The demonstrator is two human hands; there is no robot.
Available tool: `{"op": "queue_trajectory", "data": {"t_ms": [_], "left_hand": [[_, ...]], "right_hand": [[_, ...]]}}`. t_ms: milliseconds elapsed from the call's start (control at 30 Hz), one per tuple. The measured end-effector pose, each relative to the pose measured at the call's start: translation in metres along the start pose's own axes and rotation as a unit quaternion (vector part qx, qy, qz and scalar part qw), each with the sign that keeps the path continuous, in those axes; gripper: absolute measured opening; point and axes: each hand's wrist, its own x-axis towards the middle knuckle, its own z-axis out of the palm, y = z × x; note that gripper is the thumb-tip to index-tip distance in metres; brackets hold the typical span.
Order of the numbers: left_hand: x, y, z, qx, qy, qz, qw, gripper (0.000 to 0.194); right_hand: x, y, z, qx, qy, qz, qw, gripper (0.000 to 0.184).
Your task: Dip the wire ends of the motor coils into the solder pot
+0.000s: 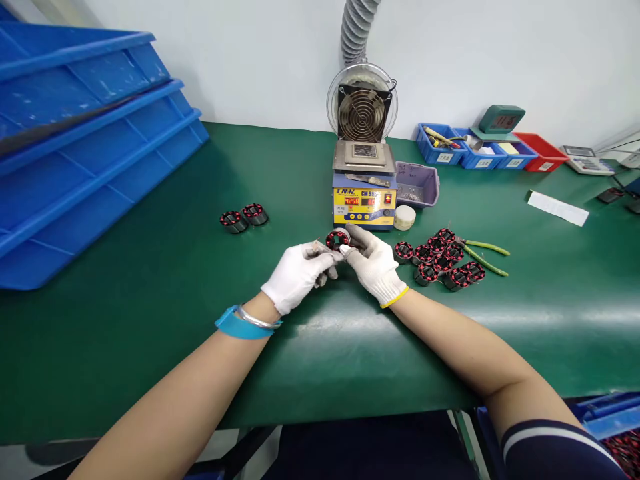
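In front of the solder pot [365,200], a round motor stator [338,239] with red and black segments is held up between both gloved hands. My right hand [371,261], in a white glove with a yellow cuff edge, grips its right side with thumb and fingers. My left hand [300,272], also white-gloved, is closed with its fingertips pinched at the stator's lower left edge; any thin wire between them is too small to make out. Two more stators [245,217] stand to the left. A cluster of several stators [440,257] lies right of my right hand.
Green-handled pliers [485,252] lie beside the cluster. A purple bin [417,185] and a round white container [405,217] stand by the pot. A fan [364,115] with a duct is behind. Stacked blue crates [100,160] fill the left; small blue bins [440,143] line the back right.
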Motion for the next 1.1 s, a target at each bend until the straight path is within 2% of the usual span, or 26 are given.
{"op": "queue_trajectory", "data": {"t_ms": [100, 167, 233, 267, 333, 400, 467, 533, 567, 633, 700, 767, 833, 933, 1033, 1067, 1100], "left_hand": [[-0.004, 0.012, -0.018, -0.1, 0.044, 0.053, 0.993, 0.019], [-0.005, 0.017, -0.028, -0.16, 0.121, 0.109, 0.974, 0.019], [-0.003, 0.015, -0.032, -0.104, 0.198, 0.155, 0.962, 0.021], [-0.001, 0.013, -0.031, -0.041, 0.212, 0.166, 0.962, 0.023], [0.002, 0.005, -0.024, 0.088, 0.178, 0.153, 0.968, 0.029], [0.003, -0.001, -0.014, 0.16, 0.091, 0.113, 0.976, 0.028], [0.0, -0.001, -0.007, 0.18, 0.022, 0.072, 0.981, 0.027], [-0.004, 0.004, -0.007, 0.167, 0.008, 0.059, 0.984, 0.025], [-0.007, 0.008, -0.009, 0.154, 0.023, 0.066, 0.986, 0.023], [-0.009, 0.014, -0.016, 0.12, 0.095, 0.102, 0.983, 0.016], [-0.007, 0.015, -0.023, 0.083, 0.192, 0.144, 0.967, 0.013], [-0.002, 0.011, -0.025, 0.076, 0.239, 0.159, 0.955, 0.015], [0.003, 0.004, -0.022, 0.117, 0.204, 0.141, 0.962, 0.023], [0.001, -0.001, -0.014, 0.191, 0.11, 0.115, 0.969, 0.027], [-0.009, 0.006, -0.016, 0.189, 0.021, 0.113, 0.975, 0.025], [-0.011, 0.01, -0.02, 0.17, 0.015, 0.115, 0.979, 0.022], [-0.013, 0.012, -0.023, 0.144, 0.033, 0.117, 0.982, 0.02]], "right_hand": [[0.002, 0.0, 0.002, -0.003, 0.021, 0.031, 0.999, 0.057], [0.003, 0.001, 0.003, 0.003, 0.03, 0.039, 0.999, 0.057], [0.003, 0.002, 0.004, 0.007, 0.03, 0.027, 0.999, 0.057], [0.002, 0.002, 0.004, 0.007, 0.029, 0.017, 0.999, 0.057], [-0.001, 0.004, 0.005, 0.0, 0.024, 0.001, 1.0, 0.056], [-0.004, 0.006, 0.005, -0.015, 0.022, -0.012, 1.0, 0.055], [-0.006, 0.006, 0.004, -0.038, 0.021, -0.02, 0.999, 0.053], [-0.006, 0.007, 0.004, -0.061, 0.019, -0.021, 0.998, 0.053], [-0.005, 0.006, 0.003, -0.069, 0.022, -0.017, 0.997, 0.053], [-0.003, 0.006, 0.003, -0.069, 0.031, -0.009, 0.997, 0.052], [-0.002, 0.004, 0.002, -0.056, 0.04, -0.011, 0.998, 0.052], [-0.001, 0.003, 0.003, -0.048, 0.045, -0.016, 0.998, 0.052], [-0.003, 0.002, 0.003, -0.055, 0.043, -0.016, 0.997, 0.052], [-0.006, 0.001, 0.004, -0.084, 0.036, -0.016, 0.996, 0.052], [-0.006, 0.0, 0.003, -0.09, 0.038, -0.022, 0.995, 0.052], [-0.005, 0.0, 0.003, -0.083, 0.04, -0.023, 0.995, 0.052], [-0.004, -0.001, 0.002, -0.076, 0.043, -0.022, 0.996, 0.051]]}}
